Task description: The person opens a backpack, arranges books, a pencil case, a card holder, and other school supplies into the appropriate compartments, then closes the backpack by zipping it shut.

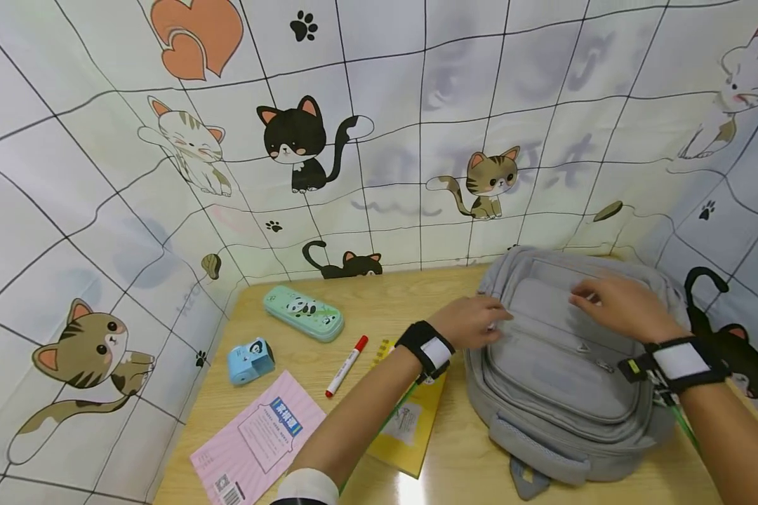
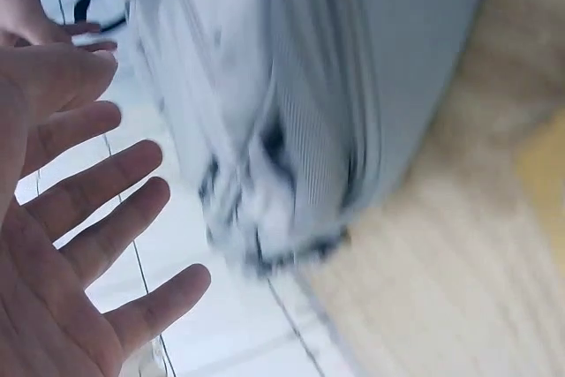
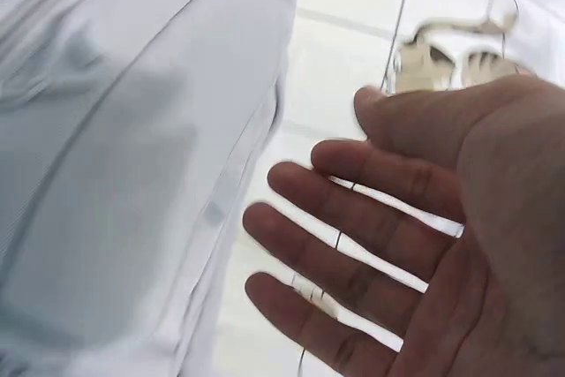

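Note:
A grey backpack [image 1: 562, 372] lies flat on the wooden desk [image 1: 366, 308] at the right. My left hand [image 1: 474, 321] hovers at the bag's upper left edge, fingers straight and spread, holding nothing; the left wrist view shows its open palm [image 2: 71, 218] beside the blurred backpack [image 2: 300, 112]. My right hand [image 1: 613, 303] is over the bag's top, fingers extended. In the right wrist view the open right hand [image 3: 397, 245] is apart from the grey backpack fabric [image 3: 115, 174]. Whether either hand touches the bag I cannot tell.
Left of the bag lie a yellow booklet [image 1: 410, 421], a red-capped marker [image 1: 347, 365], a pink leaflet [image 1: 259, 442], a small blue gadget [image 1: 251, 360] and a green panda pencil case [image 1: 303, 313]. Cat-print cloth [image 1: 379, 140] walls the desk behind and at both sides.

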Demonstrator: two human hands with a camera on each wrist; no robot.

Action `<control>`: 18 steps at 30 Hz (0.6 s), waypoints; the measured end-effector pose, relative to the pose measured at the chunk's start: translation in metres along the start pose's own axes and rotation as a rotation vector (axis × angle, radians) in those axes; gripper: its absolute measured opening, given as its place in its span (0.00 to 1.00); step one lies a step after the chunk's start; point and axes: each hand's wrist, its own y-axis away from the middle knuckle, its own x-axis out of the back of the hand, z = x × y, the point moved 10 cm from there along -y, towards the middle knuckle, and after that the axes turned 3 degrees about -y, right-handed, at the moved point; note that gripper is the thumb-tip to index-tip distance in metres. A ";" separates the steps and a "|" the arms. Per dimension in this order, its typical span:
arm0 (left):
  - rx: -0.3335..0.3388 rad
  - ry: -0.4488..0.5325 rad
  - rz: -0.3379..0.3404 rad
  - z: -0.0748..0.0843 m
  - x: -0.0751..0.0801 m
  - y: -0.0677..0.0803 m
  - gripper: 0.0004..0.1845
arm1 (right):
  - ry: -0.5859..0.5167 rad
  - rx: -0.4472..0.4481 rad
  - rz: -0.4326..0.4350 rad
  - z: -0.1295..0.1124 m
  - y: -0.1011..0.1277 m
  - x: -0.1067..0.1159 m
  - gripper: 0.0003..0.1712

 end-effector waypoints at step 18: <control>-0.094 -0.088 -0.216 0.099 -0.081 0.000 0.46 | -0.148 -0.518 0.198 0.134 0.154 -0.040 0.31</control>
